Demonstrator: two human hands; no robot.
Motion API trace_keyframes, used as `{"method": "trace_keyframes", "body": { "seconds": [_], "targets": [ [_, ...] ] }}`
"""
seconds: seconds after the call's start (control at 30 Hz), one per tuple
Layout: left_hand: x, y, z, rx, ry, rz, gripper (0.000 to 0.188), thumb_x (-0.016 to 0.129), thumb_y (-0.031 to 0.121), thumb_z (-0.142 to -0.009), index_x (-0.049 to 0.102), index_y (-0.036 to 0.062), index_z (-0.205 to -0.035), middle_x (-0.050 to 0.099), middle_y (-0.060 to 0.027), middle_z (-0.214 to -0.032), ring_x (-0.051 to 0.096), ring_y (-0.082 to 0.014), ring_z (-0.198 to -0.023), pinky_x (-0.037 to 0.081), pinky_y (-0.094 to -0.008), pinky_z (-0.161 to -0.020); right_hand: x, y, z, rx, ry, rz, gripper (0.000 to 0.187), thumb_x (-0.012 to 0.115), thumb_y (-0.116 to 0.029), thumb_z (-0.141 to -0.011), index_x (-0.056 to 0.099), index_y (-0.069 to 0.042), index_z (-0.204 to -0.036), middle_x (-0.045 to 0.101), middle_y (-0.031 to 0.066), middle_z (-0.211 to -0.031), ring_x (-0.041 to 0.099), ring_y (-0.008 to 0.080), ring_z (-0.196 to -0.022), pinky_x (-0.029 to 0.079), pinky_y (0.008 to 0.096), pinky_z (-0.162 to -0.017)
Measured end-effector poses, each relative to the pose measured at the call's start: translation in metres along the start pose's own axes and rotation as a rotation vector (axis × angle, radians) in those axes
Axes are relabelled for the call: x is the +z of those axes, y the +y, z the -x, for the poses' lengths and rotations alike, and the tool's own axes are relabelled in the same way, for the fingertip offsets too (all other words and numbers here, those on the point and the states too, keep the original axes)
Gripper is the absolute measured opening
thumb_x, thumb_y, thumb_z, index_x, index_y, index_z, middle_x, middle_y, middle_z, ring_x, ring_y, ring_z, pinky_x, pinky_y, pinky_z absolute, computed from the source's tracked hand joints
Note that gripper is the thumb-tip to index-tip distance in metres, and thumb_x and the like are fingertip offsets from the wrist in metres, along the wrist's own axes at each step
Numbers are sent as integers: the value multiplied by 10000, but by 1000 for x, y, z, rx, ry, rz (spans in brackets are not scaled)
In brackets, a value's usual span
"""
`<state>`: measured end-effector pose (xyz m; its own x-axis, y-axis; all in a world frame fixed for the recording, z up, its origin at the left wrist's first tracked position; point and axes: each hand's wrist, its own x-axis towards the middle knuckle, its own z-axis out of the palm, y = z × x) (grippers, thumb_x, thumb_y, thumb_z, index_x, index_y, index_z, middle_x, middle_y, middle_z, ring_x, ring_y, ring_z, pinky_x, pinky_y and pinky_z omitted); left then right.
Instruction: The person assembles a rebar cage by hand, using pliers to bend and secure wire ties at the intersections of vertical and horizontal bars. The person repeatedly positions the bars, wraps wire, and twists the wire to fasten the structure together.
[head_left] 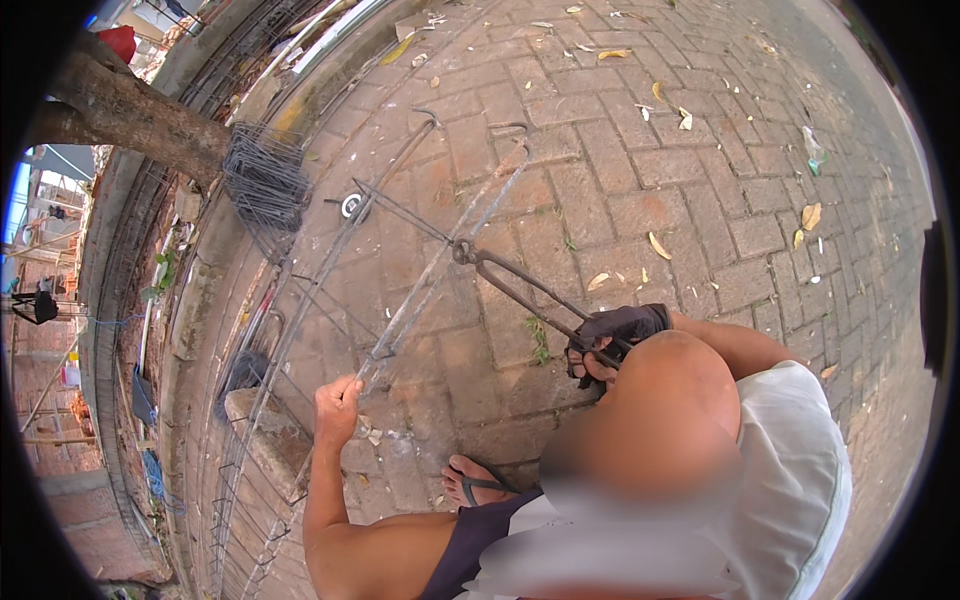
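Note:
My left hand [338, 402] is bare and closed around the near end of a long steel rod [440, 262] that runs away from me over the brick paving. My right hand [603, 343], in a dark fingerless glove, grips the handle of a forked metal bending tool [520, 290]. The tool's head [465, 252] sits hooked on the rod about halfway along it. A second long rod [372, 195] lies alongside to the left. Both rods end in bent hooks at the far end.
A stack of bent wire stirrups [265, 182] leans by a tree trunk [130, 112] at the left. A small round object [352, 206] lies beside the rods. A concrete block [262, 432] sits near my left hand, my sandalled foot [478, 482] below. Dry leaves dot the paving.

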<state>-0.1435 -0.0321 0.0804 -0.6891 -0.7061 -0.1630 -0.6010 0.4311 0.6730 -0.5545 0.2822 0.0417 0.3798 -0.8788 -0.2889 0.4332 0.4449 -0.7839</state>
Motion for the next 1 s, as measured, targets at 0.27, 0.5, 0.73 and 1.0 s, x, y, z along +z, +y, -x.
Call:
{"method": "trace_keyframes", "body": {
  "seconds": [0.27, 0.5, 0.73, 1.0],
  "targets": [
    [0, 7, 3, 42, -14, 27, 177, 650, 104, -959, 712, -61, -973, 558, -127, -684, 494, -155, -644, 438, -348, -620, 6, -55, 14, 408, 309, 632, 258, 667, -244, -908, 751, -20, -1006, 718, 101, -884, 689, 225, -774, 542, 381, -741],
    [3, -5, 2, 25, -2, 38, 157, 663, 101, -946, 717, -45, -962, 571, -165, -687, 486, -214, -602, 441, -354, -606, 11, -65, 15, 321, 811, 1524, 398, 569, -161, -934, 622, -83, -1320, 614, 256, -1172, 695, 432, -962, 555, 537, -865],
    [3, -2, 1, 48, 12, 48, 194, 637, 77, -953, 585, -50, -816, 407, -69, -667, 394, -113, -651, 367, -343, -580, 28, -68, 21, 371, 896, 1551, 744, 717, -168, -838, 415, -88, -1514, 474, 239, -1327, 435, 473, -1283, 350, 639, -1017],
    [0, -1, -1, 64, -5, -22, 208, 650, 137, -951, 613, -41, -851, 473, -181, -685, 413, -252, -619, 417, -389, -603, 27, -78, 4, 178, 1168, 1981, 816, 754, -173, -766, 400, -58, -1493, 408, 237, -1389, 399, 482, -1309, 308, 683, -1034]
  ]
}}
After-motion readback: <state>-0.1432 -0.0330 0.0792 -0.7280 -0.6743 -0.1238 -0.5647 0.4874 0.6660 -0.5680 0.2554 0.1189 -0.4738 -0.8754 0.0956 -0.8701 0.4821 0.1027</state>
